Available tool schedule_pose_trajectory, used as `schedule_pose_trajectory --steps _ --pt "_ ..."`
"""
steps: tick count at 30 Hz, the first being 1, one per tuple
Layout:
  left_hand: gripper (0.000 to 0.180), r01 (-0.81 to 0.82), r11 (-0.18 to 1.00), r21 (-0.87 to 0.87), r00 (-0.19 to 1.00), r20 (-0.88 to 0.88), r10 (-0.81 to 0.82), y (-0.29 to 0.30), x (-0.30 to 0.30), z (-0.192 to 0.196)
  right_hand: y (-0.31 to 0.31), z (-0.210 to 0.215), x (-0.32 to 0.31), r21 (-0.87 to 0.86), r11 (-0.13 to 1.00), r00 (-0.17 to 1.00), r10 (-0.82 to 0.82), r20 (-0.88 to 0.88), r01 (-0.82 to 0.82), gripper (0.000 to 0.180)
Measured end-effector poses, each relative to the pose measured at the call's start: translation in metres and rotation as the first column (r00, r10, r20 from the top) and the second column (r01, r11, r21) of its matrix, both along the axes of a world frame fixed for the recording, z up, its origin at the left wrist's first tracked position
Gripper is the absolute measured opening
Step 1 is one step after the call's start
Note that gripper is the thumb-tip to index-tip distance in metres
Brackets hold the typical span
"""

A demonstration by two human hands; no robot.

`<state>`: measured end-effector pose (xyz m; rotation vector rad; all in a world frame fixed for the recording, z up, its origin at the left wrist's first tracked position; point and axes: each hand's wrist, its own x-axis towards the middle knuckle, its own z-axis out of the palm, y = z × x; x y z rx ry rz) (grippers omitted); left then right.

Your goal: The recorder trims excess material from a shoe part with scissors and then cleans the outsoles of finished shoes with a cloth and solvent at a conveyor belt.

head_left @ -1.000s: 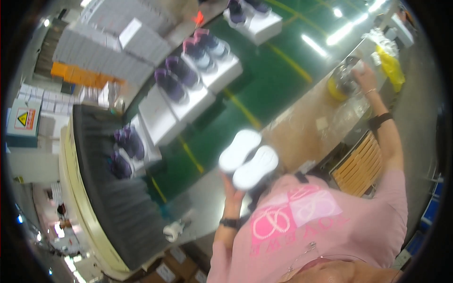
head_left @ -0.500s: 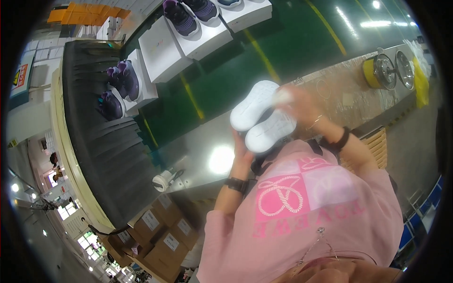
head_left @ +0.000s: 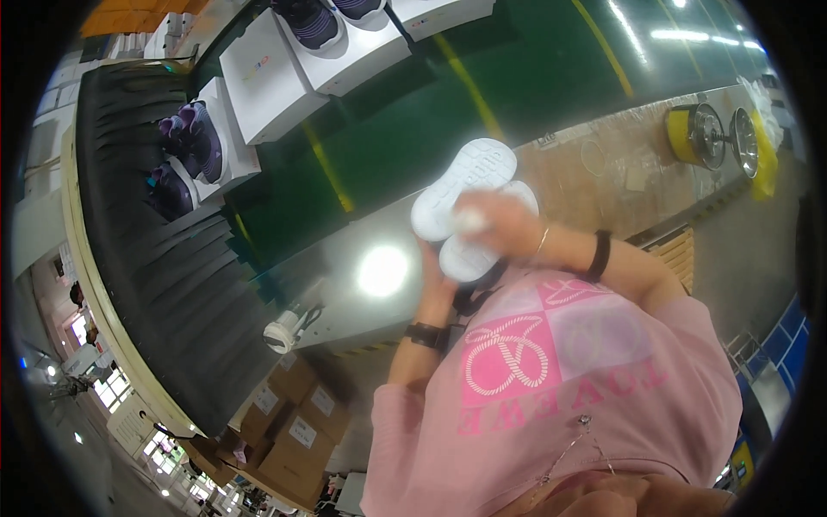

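Two white shoes [head_left: 465, 194], soles toward the camera, are held together above the grey surface [head_left: 345, 284]. I see the left hand [head_left: 435, 271] gripping them from below, fingers closed round the lower shoe. The right hand [head_left: 500, 226] lies across the soles, fingers curled and pressing on them. Beyond the shoes, a green floor [head_left: 388, 146] separates the surface from a black conveyor [head_left: 146, 258], which carries open white boxes [head_left: 267, 73] with purple shoes [head_left: 194, 142]. Right of the white shoes stands a yellow spool [head_left: 689, 133]. Below the surface sit cardboard cartons [head_left: 293, 422].
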<state>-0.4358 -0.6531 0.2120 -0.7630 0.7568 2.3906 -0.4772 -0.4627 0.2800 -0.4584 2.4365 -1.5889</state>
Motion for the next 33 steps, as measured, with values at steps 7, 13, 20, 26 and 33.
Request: schedule_pose_trajectory --steps 7,13,20,26,33 --pt "0.071 -0.021 1.0 0.015 0.999 -0.029 0.022 0.003 0.005 -0.011 0.048 -0.063 -0.009 0.011 0.966 0.966 -0.258 0.011 0.258 0.039" --pt "0.067 -0.016 1.0 0.024 1.0 -0.021 0.016 -0.01 0.016 -0.032 0.038 -0.034 0.0 0.066 0.975 0.977 -0.209 -0.037 0.211 0.039" --pt "0.067 0.002 1.0 0.027 1.0 0.01 -0.003 -0.002 0.011 -0.028 0.074 -0.073 -0.035 0.143 0.8 0.734 -0.593 0.33 0.582 0.042" --pt "0.069 0.09 0.994 -0.066 0.995 -0.041 -0.093 0.0 0.013 -0.025 0.045 -0.062 -0.074 0.239 0.836 0.827 -0.536 0.168 0.493 0.049" --pt "0.071 0.054 0.99 -0.13 0.998 0.042 -0.049 0.008 0.009 -0.014 -0.037 -0.01 -0.036 0.01 1.0 0.993 -0.023 0.112 0.022 0.047"
